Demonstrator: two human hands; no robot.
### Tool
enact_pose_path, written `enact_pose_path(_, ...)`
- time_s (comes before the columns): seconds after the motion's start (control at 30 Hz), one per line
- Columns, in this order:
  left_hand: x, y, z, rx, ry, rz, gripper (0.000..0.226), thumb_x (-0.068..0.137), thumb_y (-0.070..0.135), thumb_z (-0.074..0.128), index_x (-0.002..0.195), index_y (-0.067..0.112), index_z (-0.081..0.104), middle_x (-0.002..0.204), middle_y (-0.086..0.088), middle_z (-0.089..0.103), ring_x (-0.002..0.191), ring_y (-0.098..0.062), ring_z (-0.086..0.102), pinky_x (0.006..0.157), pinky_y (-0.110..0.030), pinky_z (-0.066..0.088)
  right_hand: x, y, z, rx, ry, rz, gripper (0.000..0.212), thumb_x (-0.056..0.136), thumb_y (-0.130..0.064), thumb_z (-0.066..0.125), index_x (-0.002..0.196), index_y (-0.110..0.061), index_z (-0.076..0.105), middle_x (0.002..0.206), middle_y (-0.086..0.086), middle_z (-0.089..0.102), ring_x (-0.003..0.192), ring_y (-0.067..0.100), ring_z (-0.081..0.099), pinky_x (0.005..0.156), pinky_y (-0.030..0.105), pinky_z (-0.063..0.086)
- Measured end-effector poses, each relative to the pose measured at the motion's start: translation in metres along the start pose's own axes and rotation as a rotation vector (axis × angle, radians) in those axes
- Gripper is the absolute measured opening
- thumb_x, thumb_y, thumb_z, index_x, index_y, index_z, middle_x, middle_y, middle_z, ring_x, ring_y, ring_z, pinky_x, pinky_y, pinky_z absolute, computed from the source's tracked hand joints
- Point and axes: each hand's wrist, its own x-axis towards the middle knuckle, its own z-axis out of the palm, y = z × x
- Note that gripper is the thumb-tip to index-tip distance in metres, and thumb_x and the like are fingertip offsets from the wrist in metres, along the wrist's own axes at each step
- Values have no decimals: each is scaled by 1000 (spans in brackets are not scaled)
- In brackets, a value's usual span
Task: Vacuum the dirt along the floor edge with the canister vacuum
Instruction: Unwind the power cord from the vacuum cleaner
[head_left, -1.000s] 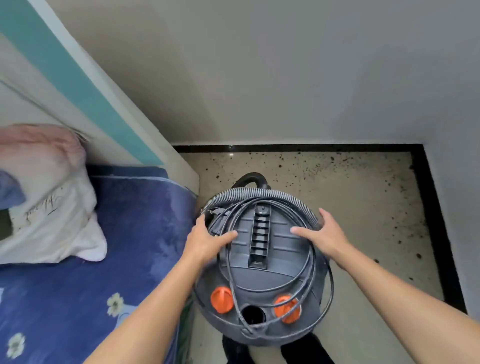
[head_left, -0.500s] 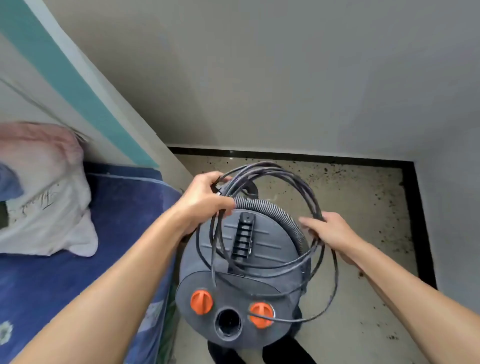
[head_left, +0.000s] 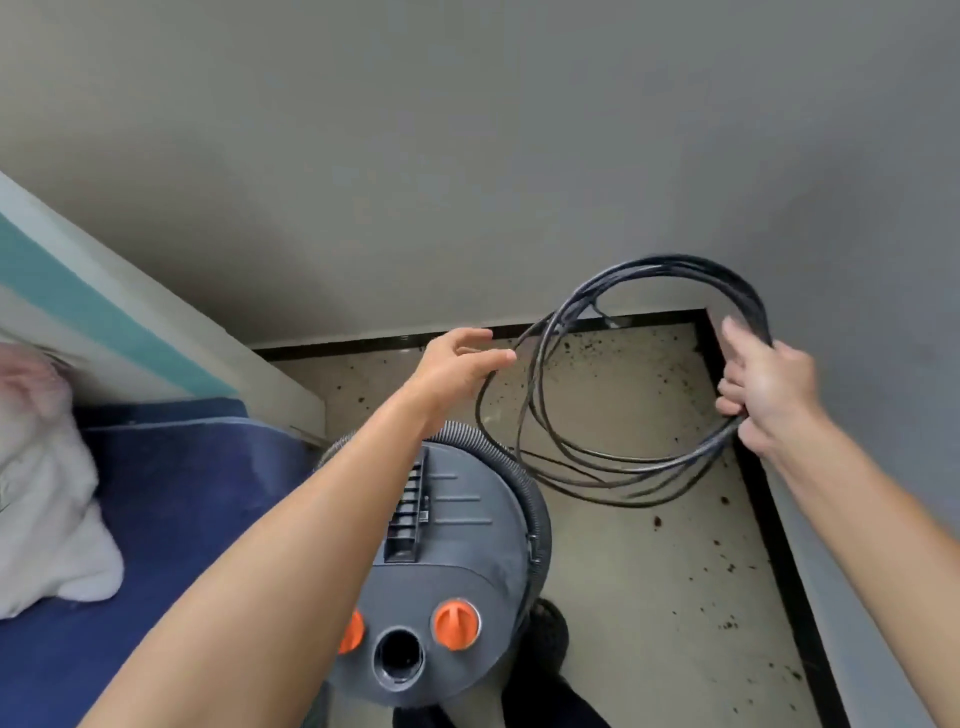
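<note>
The grey canister vacuum (head_left: 457, 566) stands on the floor in front of me, with two orange knobs (head_left: 456, 625) and a round inlet hole near its front. A ribbed grey hose (head_left: 524, 483) wraps its top rim. My right hand (head_left: 763, 389) grips a coil of black power cord (head_left: 618, 462), held up over the floor right of the vacuum. My left hand (head_left: 457, 366) reaches forward with fingers spread, touching the coil's left side. Dark dirt specks (head_left: 670, 384) lie scattered on the floor, thicker along the black edge strip (head_left: 774, 545).
A bed with a blue sheet (head_left: 171, 499) and a white pillow (head_left: 47, 499) fills the left side. Grey walls close the corner ahead and to the right. A dark shoe (head_left: 545, 639) shows beside the vacuum.
The cord coil has been lifted off the vacuum's top and carried right and forward. My right hand now grips it; my left hand has loosened from it. The view has swung right.
</note>
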Motion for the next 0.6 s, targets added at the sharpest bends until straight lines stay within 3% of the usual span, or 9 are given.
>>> enact_pose_path(0.1, 12, -47, 12, 197, 106, -73, 39, 83, 21, 74, 119, 14, 61, 111, -10, 65, 101, -23, 63, 80, -32, 48, 3, 20, -23, 100, -41, 182, 46, 97, -32, 61, 66, -26, 26, 45, -9, 18, 36, 7, 13, 37, 19, 12)
enact_pose_path(0.27, 4, -117, 33, 443, 38, -186, 23, 87, 12, 67, 109, 9, 65, 100, -9, 67, 75, -16, 57, 57, -23, 43, 8, 31, -38, 317, 16, 398, 45, 99, -28, 55, 63, -22, 30, 43, -9, 18, 31, 6, 17, 33, 18, 13)
enact_pose_path(0.37, -4, -139, 51, 561, -60, -186, 30, 85, 8, 66, 115, 6, 66, 102, -6, 69, 87, -17, 62, 75, -25, 50, 12, 30, -38, 539, 66, 516, 47, 102, -29, 48, 60, -23, 29, 39, -10, 22, 28, 7, 19, 32, 18, 17)
enact_pose_path(0.43, -10, -145, 72, 611, -199, -160, 51, 80, 10, 70, 130, 7, 58, 120, -6, 65, 109, -18, 61, 95, -29, 48, 12, 28, -36, 693, 124, 543, 47, 105, -26, 42, 61, -22, 28, 38, -10, 23, 28, 7, 20, 34, 16, 18)
enact_pose_path(0.5, -14, -147, 98, 615, -316, -107, 73, 71, 23, 75, 139, 16, 49, 134, 3, 55, 124, -13, 52, 108, -31, 40, 10, 24, -33, 802, 167, 543, 45, 106, -20, 36, 62, -20, 26, 38, -8, 21, 28, 9, 20, 35, 14, 18)
enact_pose_path(0.53, -12, -148, 111, 593, -353, -94, 74, 68, 31, 75, 136, 19, 51, 133, 5, 55, 123, -10, 51, 108, -29, 39, 9, 23, -31, 838, 176, 544, 43, 106, -18, 35, 63, -19, 26, 39, -7, 21, 28, 9, 20, 36, 14, 19)
enact_pose_path(0.6, -15, -142, 134, 567, -373, -109, 32, 78, 31, 70, 105, 17, 62, 103, 4, 64, 96, -11, 59, 93, -24, 46, 9, 22, -27, 861, 162, 552, 41, 105, -17, 36, 65, -18, 28, 40, -6, 23, 30, 10, 22, 38, 14, 22)
